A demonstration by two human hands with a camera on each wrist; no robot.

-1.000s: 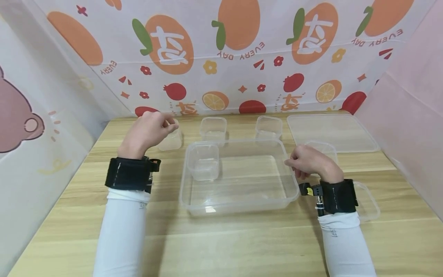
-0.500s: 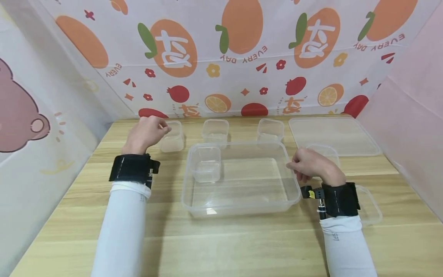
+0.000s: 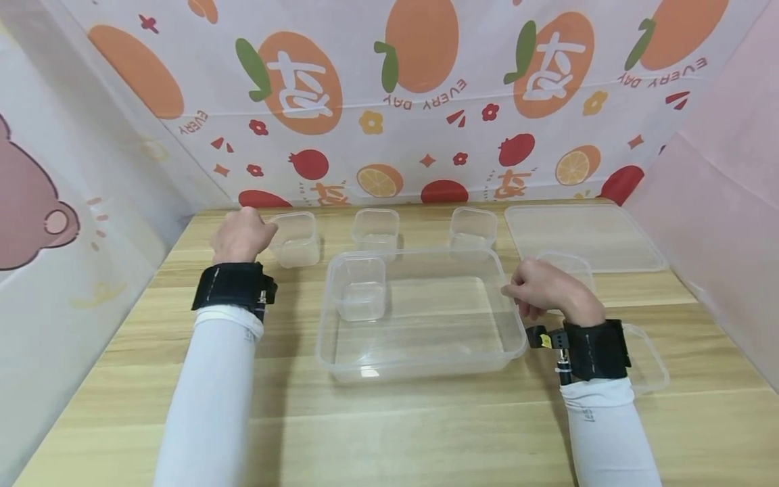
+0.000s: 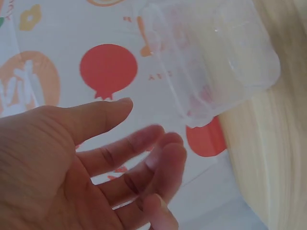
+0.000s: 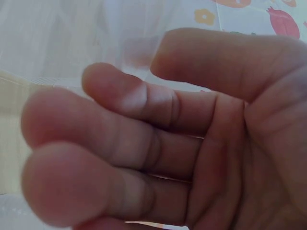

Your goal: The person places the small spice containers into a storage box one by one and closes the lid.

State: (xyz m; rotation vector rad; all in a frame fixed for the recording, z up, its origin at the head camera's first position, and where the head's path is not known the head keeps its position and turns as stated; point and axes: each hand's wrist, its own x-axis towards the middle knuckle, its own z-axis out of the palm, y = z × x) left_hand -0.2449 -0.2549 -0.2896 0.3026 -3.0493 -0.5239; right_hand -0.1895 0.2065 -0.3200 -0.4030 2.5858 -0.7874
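My left hand (image 3: 242,235) hovers just left of a small clear plastic container (image 3: 296,245) at the back left of the table. In the left wrist view its fingers (image 4: 125,184) are loosely bent and hold nothing; the container (image 4: 225,62) stands apart from them. A large clear plastic box (image 3: 426,365) lies in the middle, with another small container (image 3: 360,291) inside its left end. My right hand (image 3: 541,287) is at the box's right wall. In the right wrist view its thumb and fingers (image 5: 67,184) stand apart; contact with the wall is unclear.
Two more small containers, the middle one (image 3: 376,226) and the right one (image 3: 473,226), stand behind the box. A large flat lid (image 3: 587,237) lies back right. Clear plastic pieces, one behind my right hand (image 3: 569,264) and one beside its wrist (image 3: 648,362), lie on the right.
My left hand has drawn back to the left, away from the back-left container, which now shows more fully. The right hand and the box have stayed in place.
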